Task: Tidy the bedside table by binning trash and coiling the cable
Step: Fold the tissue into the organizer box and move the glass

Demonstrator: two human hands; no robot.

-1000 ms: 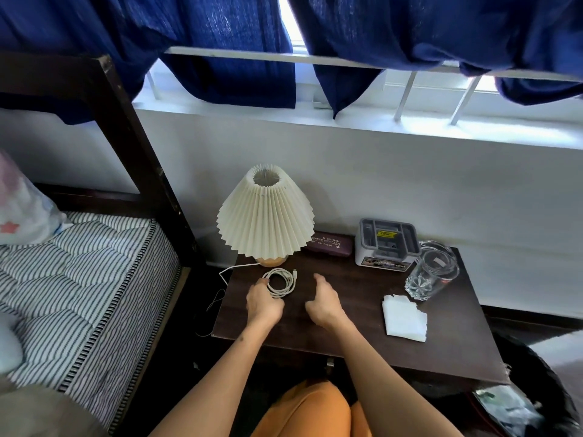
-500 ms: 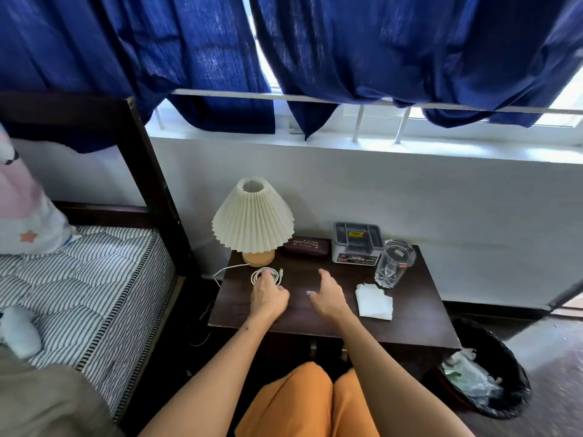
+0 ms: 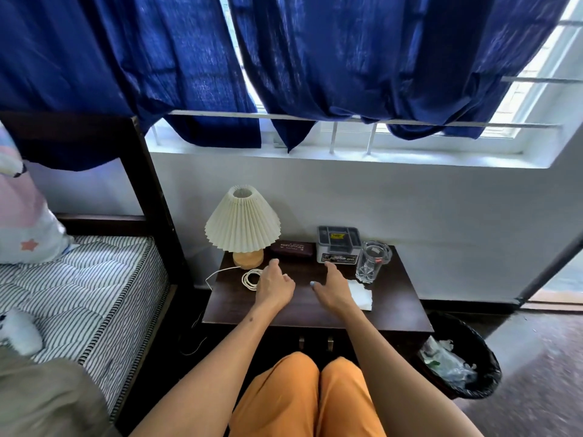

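A white cable [image 3: 250,278] lies coiled on the dark bedside table [image 3: 394,298], in front of the lamp base. My left hand [image 3: 275,283] rests just right of the coil, fingers loosely curled, holding nothing. My right hand [image 3: 332,287] hovers over the table's middle with fingers apart and empty. A white tissue [image 3: 361,294] lies flat right beside my right hand, partly hidden by it. A black bin [image 3: 463,357] with crumpled trash inside stands on the floor at the table's right.
A pleated cream lamp [image 3: 242,220], a brown glasses case [image 3: 292,248], a grey box [image 3: 338,244] and a clear glass [image 3: 369,263] line the table's back edge. A bed with a striped mattress [image 3: 79,285] stands at the left. Blue curtains hang above.
The view has pulled back and risen, so the table looks smaller. My left hand has come off the coiled cable and sits beside it; my right hand has shifted toward the tissue.
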